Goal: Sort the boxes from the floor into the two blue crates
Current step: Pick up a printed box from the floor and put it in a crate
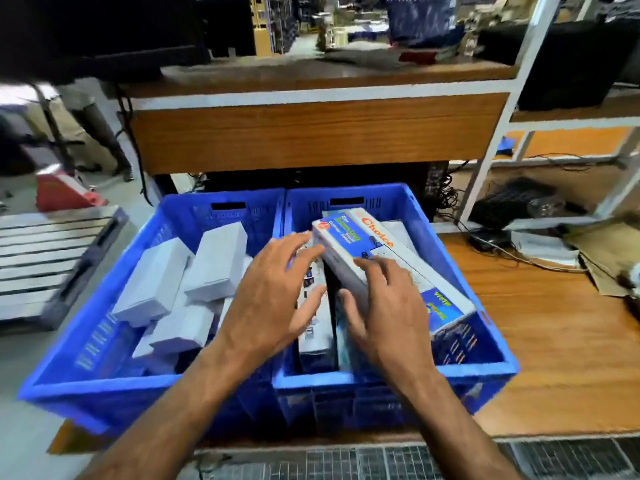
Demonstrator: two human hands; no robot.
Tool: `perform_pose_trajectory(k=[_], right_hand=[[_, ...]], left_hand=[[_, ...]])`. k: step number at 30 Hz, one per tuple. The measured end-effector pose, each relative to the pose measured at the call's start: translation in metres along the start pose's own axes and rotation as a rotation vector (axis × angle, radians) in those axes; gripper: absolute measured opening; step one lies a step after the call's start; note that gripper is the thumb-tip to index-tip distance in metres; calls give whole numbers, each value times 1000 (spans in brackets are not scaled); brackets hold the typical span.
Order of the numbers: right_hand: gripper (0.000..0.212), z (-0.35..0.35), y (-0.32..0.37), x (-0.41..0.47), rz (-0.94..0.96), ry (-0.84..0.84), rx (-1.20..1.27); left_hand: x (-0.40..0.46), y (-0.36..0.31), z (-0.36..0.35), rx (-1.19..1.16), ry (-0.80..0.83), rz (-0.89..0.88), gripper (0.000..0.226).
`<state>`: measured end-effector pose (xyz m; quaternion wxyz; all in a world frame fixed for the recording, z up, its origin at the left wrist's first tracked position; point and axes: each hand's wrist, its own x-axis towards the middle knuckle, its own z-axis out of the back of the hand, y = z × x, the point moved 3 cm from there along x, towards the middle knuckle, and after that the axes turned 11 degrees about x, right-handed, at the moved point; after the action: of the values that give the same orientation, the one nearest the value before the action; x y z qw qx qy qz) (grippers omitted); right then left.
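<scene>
Head view: both hands, left hand and right hand, are loosely pressing the Choice box into the right crate, fingers spread, and it is looking likely to jam, tilted.

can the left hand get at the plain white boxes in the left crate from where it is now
Probably yes. The left hand is over the divide between the crates, touching the printed box in the right crate. The white boxes lie uncovered in the left crate, nothing between.
</scene>
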<state>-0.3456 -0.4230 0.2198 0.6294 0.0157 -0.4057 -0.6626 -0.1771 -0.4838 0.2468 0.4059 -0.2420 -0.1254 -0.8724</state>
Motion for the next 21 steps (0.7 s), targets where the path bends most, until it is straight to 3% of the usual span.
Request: perform_pose_trajectory(k=[8,21], right_hand=[[48,-42,81,-21,323,93,391],[58,-116,232,-161,757,572,664]], left_hand=[[-99,34,74,159,-73,361,45],[-343,3,183,631,75,1059,62]])
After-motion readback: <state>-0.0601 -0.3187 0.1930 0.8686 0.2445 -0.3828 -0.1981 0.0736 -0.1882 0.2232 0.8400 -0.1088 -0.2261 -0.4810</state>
